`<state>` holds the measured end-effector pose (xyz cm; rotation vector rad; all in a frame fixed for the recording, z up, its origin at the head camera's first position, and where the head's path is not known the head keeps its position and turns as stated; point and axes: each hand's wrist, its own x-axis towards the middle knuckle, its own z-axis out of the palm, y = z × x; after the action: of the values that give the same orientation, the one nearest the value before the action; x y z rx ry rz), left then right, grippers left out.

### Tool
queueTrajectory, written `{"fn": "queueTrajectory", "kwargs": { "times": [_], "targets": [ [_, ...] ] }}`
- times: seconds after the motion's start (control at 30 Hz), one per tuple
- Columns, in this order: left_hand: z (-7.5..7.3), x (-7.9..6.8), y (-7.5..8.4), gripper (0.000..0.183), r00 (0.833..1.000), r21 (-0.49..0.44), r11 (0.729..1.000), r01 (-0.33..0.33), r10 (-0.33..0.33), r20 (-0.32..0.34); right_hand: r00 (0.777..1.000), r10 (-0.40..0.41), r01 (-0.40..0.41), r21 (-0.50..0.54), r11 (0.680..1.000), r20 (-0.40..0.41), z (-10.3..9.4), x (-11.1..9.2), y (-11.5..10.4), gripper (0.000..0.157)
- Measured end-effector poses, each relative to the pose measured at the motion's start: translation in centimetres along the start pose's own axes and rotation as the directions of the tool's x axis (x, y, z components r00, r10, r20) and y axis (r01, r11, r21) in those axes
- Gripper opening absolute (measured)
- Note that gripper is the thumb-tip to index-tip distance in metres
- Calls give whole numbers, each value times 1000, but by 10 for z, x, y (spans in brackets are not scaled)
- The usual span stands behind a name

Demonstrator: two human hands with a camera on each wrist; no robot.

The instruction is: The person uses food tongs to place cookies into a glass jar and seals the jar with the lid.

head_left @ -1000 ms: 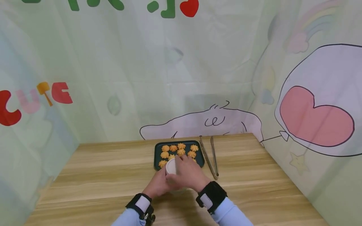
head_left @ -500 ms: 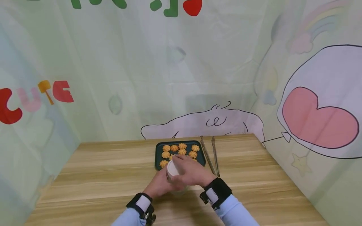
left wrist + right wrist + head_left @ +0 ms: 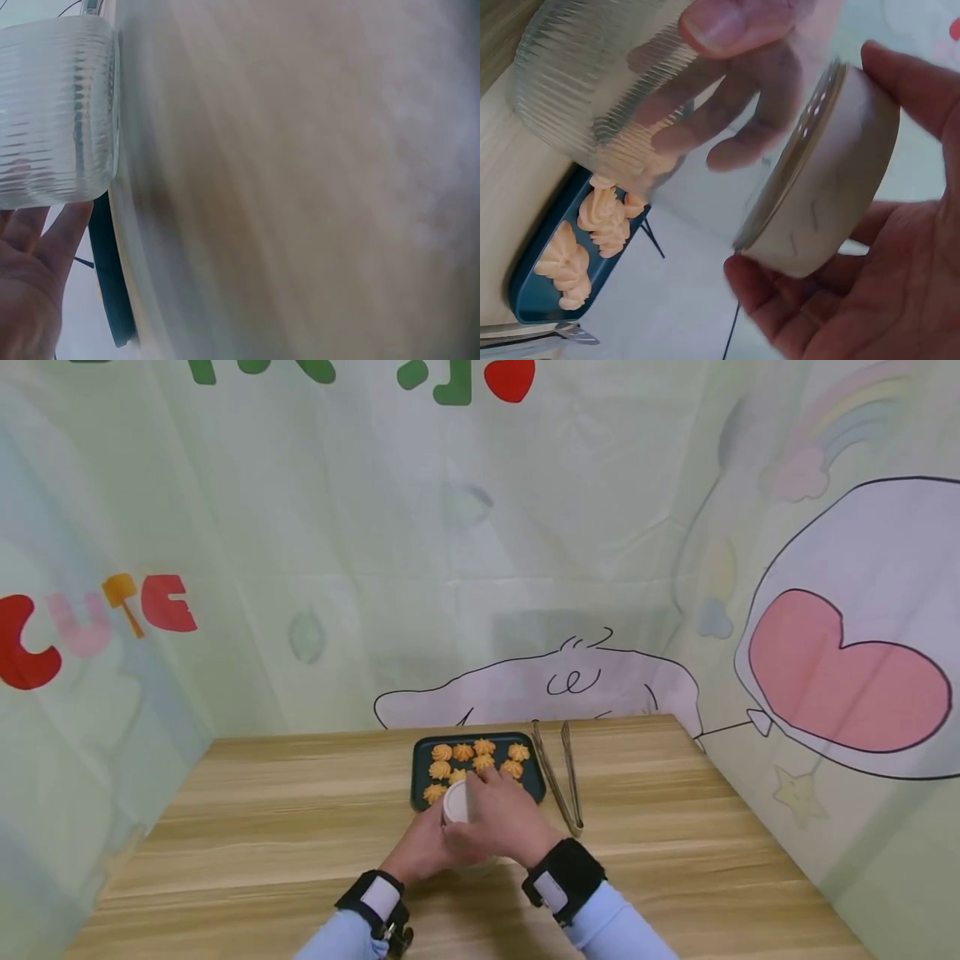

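Observation:
A clear ribbed glass jar [image 3: 577,97] is held off the table by my left hand [image 3: 422,847], whose fingers show through the glass in the right wrist view. Fingers and thumb of my right hand [image 3: 506,817] grip the rim of the round white lid [image 3: 829,176] on the jar's mouth. From above, the lid's top shows pale between both hands, and they hide most of the jar. Its ribbed base stands out in the left wrist view, with left-hand fingers beneath it. Just beyond the hands lies a dark green tray [image 3: 417,777] bearing several piped golden cookies [image 3: 441,752].
Metal tongs [image 3: 577,823] lie spread on the wooden table [image 3: 300,810], right of the tray. A printed fabric backdrop [image 3: 420,568] stands around the table's back and sides.
My right hand has swung slightly to the right on the lid and then back. The left hand stays almost still around the jar. The tray and tongs have not moved.

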<state>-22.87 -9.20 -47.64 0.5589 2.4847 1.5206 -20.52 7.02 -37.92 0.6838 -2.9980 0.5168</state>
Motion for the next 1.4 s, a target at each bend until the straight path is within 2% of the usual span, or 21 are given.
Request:
{"fn": "queueTrajectory", "kwargs": {
  "times": [0.17, 0.27, 0.43, 0.6, 0.7, 0.87, 1.0, 1.17, 1.27, 1.4],
  "targets": [
    [1, 0, 1, 98, 1000, -12, 1000, 8, -8, -3, 994, -81, 74, 90, 993, 76, -6, 0, 9, 76],
    [1, 0, 2, 96, 1000, -22, 1000, -17, 17, -1, 987, -114, 101, 118, 988, 113, -9, -1, 14, 78],
    [1, -2, 4, 96, 1000, -47, 999, -24, 24, 5, 984, -139, 127, 111, 986, 110, -10, 0, 16, 77],
    [-2, -2, 3, 94, 1000, -48, 999, -5, 6, 17, 999, -38, 37, 61, 997, 21, -5, 1, 6, 88],
    [-2, -1, 0, 89, 999, -42, 999, -27, 28, 19, 999, 32, -32, -11, 999, -39, -4, 1, -2, 95],
    [-2, -1, 0, 88, 999, -18, 999, -39, 39, 17, 996, 61, -70, -125, 990, -70, -3, 2, -9, 89],
    [-2, -1, 1, 91, 1000, 19, 1000, -14, 14, 14, 999, 31, -34, -105, 994, -34, -5, 2, -9, 76],
    [-1, -2, 3, 95, 1000, 7, 1000, -5, 5, 5, 996, -75, 77, -52, 996, 45, -12, 4, -4, 63],
    [0, -2, 3, 95, 1000, -9, 1000, -3, 3, 3, 989, -112, 114, -13, 993, 99, -17, 5, -1, 65],
    [0, -1, 2, 96, 1000, -15, 1000, 6, -6, 3, 983, -110, 104, 46, 993, 144, -20, 6, 2, 67]
  ]
}}
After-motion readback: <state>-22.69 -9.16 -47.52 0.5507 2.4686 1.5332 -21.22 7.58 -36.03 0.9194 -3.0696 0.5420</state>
